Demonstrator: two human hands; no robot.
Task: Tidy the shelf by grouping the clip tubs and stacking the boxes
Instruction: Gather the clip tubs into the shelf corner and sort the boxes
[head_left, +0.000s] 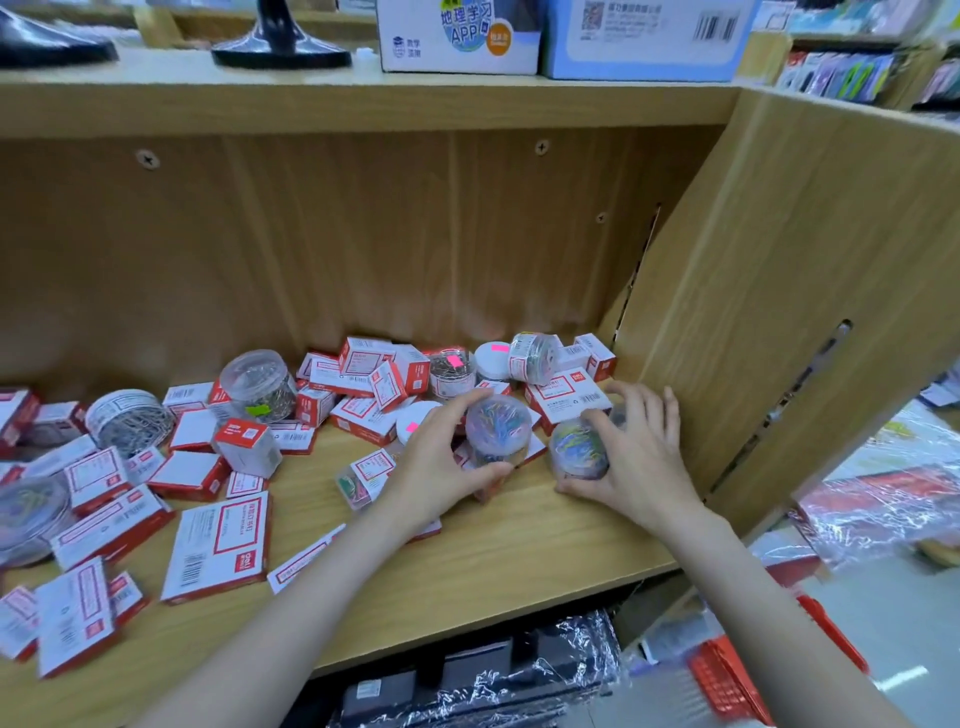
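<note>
Head view: two hands holding clip tubs on a cluttered wooden shelf

Head camera looks down into a light wooden shelf (519, 551) with a tall back panel and a side wall at 3 o'clock. Two bare forearms reach in from 6 o'clock.

Just right of centre, the left hand (441, 462) curls its fingers and thumb around a clear round tub of coloured clips (497, 431), which stands upright. Just beside it at 3 o'clock, the right hand (641, 457) grasps a second clear tub of coloured clips (577, 451), fingers over its top and thumb low at its front. The two tubs sit close together, near the right side wall; whether they touch is unclear.

Behind the hands, toward 12 o'clock, a loose heap of small red-and-white boxes (363, 364) lies at all angles, mixed with more tubs: one with a pink sticker (453, 369), a white-lidded one (492, 359), and one tipped on its side (532, 357).

At 9 o'clock, more red-and-white boxes lie scattered flat, including a larger one (218, 545) near the front edge. Among them are a clear tub of silver clips (258, 384), a tub on its side (130, 422), and a blurred tub (28, 517) at the far left edge.

On the board above, at 12 o'clock, stand a white carton (457, 36) and a blue carton (644, 39).
</note>
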